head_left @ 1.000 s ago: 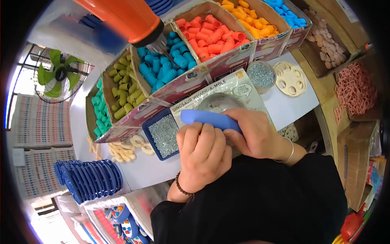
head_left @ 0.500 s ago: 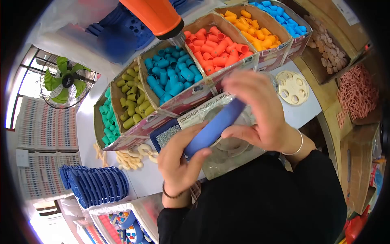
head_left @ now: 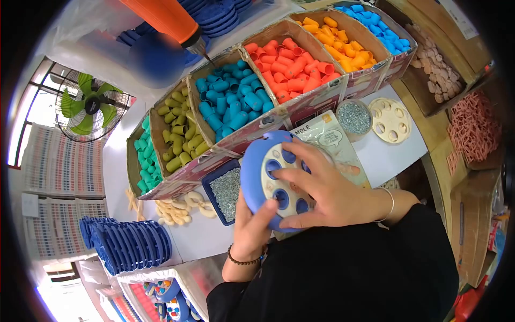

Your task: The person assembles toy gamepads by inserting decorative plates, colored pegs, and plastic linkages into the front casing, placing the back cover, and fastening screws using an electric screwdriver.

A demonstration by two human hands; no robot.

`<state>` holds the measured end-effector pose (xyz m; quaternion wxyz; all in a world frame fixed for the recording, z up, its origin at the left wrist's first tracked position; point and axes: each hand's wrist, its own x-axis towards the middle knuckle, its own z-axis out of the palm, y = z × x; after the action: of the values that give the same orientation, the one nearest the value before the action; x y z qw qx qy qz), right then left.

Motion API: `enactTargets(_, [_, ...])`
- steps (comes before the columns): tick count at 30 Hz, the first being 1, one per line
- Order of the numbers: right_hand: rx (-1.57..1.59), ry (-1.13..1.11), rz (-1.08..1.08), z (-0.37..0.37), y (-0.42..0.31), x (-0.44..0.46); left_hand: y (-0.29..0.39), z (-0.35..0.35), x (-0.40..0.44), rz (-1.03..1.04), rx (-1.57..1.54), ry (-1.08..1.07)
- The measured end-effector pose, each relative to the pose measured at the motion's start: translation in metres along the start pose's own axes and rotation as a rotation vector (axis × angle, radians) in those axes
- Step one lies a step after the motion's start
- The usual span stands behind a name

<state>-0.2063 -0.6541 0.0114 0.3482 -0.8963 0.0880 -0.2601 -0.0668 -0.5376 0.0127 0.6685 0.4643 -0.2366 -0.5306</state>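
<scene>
Left hand (head_left: 249,231) clasps the near rim of the blue base (head_left: 251,177), thumb over the front edge; right hand (head_left: 327,193) is spread across the cream plate (head_left: 271,184) set within that base, index fingertip at one of the recesses; whether the right fingers grasp, press or merely touch cannot be told.

Position: the base is raised and tilted, face toward the wearer, in front of a printed sheet (head_left: 322,126); a blue tray (head_left: 210,197) of small metal parts lies just beside it, while a tub (head_left: 354,118) of similar parts and a separate cream disc (head_left: 390,121) stand beyond the right hand; an orange driver (head_left: 169,21) hangs above the bins, apart from both hands.

Recommended handling: support the base from beneath with the left palm; keep the left thumb on the rim, clear of the recesses; spread right-hand pressure evenly about the plate, since force on one side could cock it; check that the gap at the rim is uniform; avoid hard squeezing, as the smooth shell may slip.
</scene>
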Motion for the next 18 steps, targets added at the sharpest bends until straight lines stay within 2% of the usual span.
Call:
enactTargets(4, [-0.018,-0.085,-0.043,-0.008,-0.001,-0.003,0.001,0.000,-0.006,0.031,0.262,-0.128])
enactTargets(8, [0.000,-0.151,-0.055,-0.016,-0.004,-0.005,0.006,0.007,-0.005,0.010,0.376,-0.182])
enactTargets(12, [-0.008,-0.127,-0.044,-0.015,-0.011,-0.007,0.003,0.019,-0.007,-0.042,0.360,-0.133])
enactTargets(14, [-0.006,-0.101,-0.034,-0.013,-0.011,-0.007,-0.001,0.020,-0.005,0.113,0.422,-0.112])
enactTargets(15, [0.023,-0.061,-0.045,-0.010,-0.009,-0.006,-0.001,0.021,-0.004,0.110,0.420,-0.111])
enactTargets(16, [0.054,-0.020,-0.057,-0.009,-0.007,-0.006,0.002,0.021,-0.001,0.106,0.328,-0.069])
enactTargets(17, [0.006,-0.131,-0.030,-0.019,-0.006,-0.002,0.005,0.022,0.002,0.102,0.237,-0.027])
enactTargets(18, [0.009,-0.132,-0.030,-0.022,-0.005,0.001,0.009,0.024,0.004,0.101,0.196,-0.020])
